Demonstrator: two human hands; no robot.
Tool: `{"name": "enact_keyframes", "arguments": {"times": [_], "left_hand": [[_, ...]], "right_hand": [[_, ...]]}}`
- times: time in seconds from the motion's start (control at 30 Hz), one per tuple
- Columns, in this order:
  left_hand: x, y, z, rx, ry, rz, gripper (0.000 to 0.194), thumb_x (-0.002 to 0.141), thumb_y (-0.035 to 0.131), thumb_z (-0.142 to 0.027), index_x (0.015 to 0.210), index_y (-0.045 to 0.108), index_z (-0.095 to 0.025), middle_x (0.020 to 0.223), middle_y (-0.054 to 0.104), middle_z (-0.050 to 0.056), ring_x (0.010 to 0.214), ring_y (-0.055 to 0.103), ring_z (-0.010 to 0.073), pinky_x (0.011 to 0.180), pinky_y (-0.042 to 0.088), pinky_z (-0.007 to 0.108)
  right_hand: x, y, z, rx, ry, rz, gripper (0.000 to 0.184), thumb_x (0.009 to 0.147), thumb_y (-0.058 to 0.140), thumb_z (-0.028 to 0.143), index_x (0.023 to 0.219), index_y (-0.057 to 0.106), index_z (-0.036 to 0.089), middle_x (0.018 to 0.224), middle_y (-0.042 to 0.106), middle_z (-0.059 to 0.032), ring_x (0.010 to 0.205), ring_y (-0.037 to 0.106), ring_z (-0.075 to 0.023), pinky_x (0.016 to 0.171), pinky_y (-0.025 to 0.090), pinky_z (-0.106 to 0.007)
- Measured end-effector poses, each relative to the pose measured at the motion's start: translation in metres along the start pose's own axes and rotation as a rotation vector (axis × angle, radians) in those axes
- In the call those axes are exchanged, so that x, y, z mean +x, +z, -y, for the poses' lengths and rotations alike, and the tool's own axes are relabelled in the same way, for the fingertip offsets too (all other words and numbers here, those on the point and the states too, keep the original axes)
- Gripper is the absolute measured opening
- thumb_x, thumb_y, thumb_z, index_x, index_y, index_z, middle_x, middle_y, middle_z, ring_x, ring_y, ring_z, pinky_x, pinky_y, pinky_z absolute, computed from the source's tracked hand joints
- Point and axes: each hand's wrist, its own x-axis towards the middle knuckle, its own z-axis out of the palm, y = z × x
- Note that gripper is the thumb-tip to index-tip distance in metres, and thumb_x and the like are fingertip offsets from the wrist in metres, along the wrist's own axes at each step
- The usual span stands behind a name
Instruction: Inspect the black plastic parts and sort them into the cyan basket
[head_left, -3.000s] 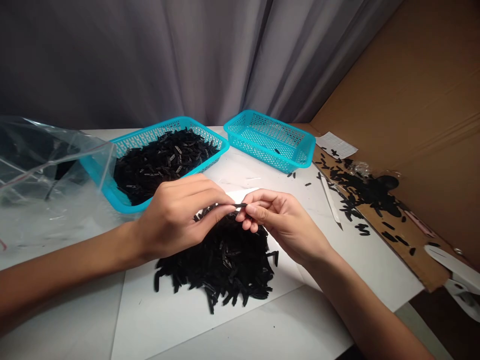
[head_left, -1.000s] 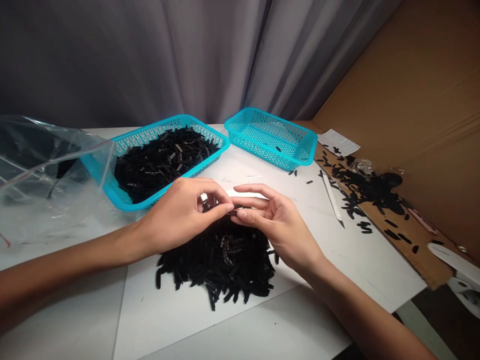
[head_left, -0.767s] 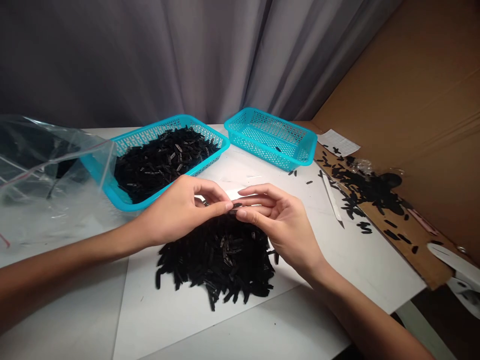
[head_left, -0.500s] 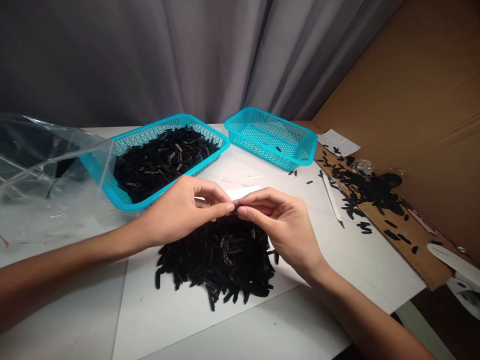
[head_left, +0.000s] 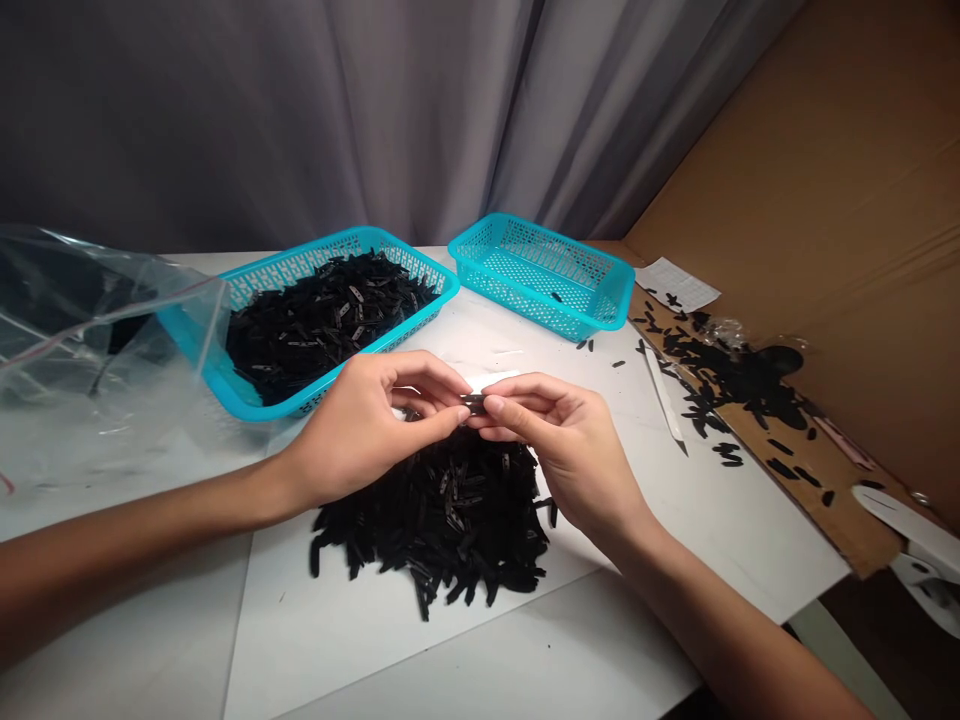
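Between my two hands is a small, narrow black strip [head_left: 474,404], held level above a heap of similar pieces. My left hand [head_left: 375,415] pinches its left end with thumb and fingers. My right hand [head_left: 559,430] grips the right end between thumb and forefinger. Fingertips cover both ends, so only the middle of the strip shows. Under the hands, the heap of black strips [head_left: 450,530] lies on a white sheet [head_left: 285,620]; some pieces show light dots or slots.
Behind my left hand, a blue basket [head_left: 255,410] holds many black strips. Another blue basket [head_left: 540,315] farther right has one piece inside. A clear plastic bag [head_left: 97,340] lies at left. Scattered black pieces [head_left: 705,370], a white pen-like tool [head_left: 664,395] and cardboard [head_left: 840,510] are at right.
Three seconds ago the strip was pinched edge-on between both hands. My right fingers then opened out and closed again, and the strip's flat face now shows between the fingertips.
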Motion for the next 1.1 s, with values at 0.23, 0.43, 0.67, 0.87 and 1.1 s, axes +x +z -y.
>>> {"name": "enact_keyframes", "arguments": {"times": [0.23, 0.43, 0.67, 0.87, 1.1], "left_hand": [[-0.0021, -0.0003, -0.0006, -0.056, -0.144, 0.001, 0.017, 0.083, 0.077, -0.026, 0.098, 0.078, -0.018, 0.095, 0.078, 0.002, 0.084, 0.073, 0.0137, 0.077, 0.061, 0.020], [0.0001, 0.0005, 0.0004, -0.150, -0.218, 0.024, 0.018, 0.081, 0.078, -0.027, 0.095, 0.077, -0.016, 0.094, 0.078, 0.003, 0.087, 0.073, 0.0159, 0.081, 0.059, 0.022], [0.0007, -0.0022, 0.0005, -0.161, -0.225, 0.070, 0.016, 0.084, 0.078, -0.033, 0.093, 0.079, -0.019, 0.091, 0.078, 0.002, 0.087, 0.071, 0.0151, 0.080, 0.054, 0.022], [0.0013, -0.0035, 0.0030, -0.386, -0.374, 0.105, 0.009, 0.082, 0.081, -0.029, 0.086, 0.081, -0.021, 0.083, 0.075, -0.001, 0.078, 0.064, 0.0084, 0.072, 0.049, 0.015], [0.0019, -0.0048, 0.0034, -0.637, -0.573, 0.165, 0.004, 0.081, 0.082, -0.023, 0.085, 0.081, -0.021, 0.089, 0.076, 0.000, 0.085, 0.067, 0.0075, 0.077, 0.051, 0.011]], "right_hand": [[0.0029, -0.0030, -0.0026, 0.078, 0.052, 0.053, 0.017, 0.076, 0.087, 0.025, 0.085, 0.077, 0.016, 0.081, 0.079, -0.0043, 0.075, 0.077, -0.0143, 0.073, 0.063, -0.021], [0.0054, -0.0048, -0.0023, 0.141, 0.136, 0.075, 0.012, 0.078, 0.086, 0.022, 0.084, 0.078, 0.016, 0.081, 0.080, -0.0041, 0.073, 0.076, -0.0108, 0.072, 0.061, -0.016], [0.0057, -0.0048, 0.0000, 0.176, 0.146, 0.075, 0.008, 0.077, 0.086, 0.020, 0.079, 0.079, 0.015, 0.080, 0.080, -0.0036, 0.073, 0.075, -0.0095, 0.073, 0.060, -0.014], [0.0076, -0.0054, -0.0007, 0.259, 0.234, 0.114, 0.006, 0.077, 0.084, 0.019, 0.079, 0.080, 0.016, 0.081, 0.080, -0.0032, 0.074, 0.075, -0.0082, 0.073, 0.060, -0.013], [0.0104, -0.0070, -0.0019, 0.385, 0.378, 0.140, 0.011, 0.071, 0.087, 0.015, 0.077, 0.079, 0.013, 0.077, 0.078, -0.0029, 0.072, 0.074, -0.0090, 0.072, 0.060, -0.012]]}}
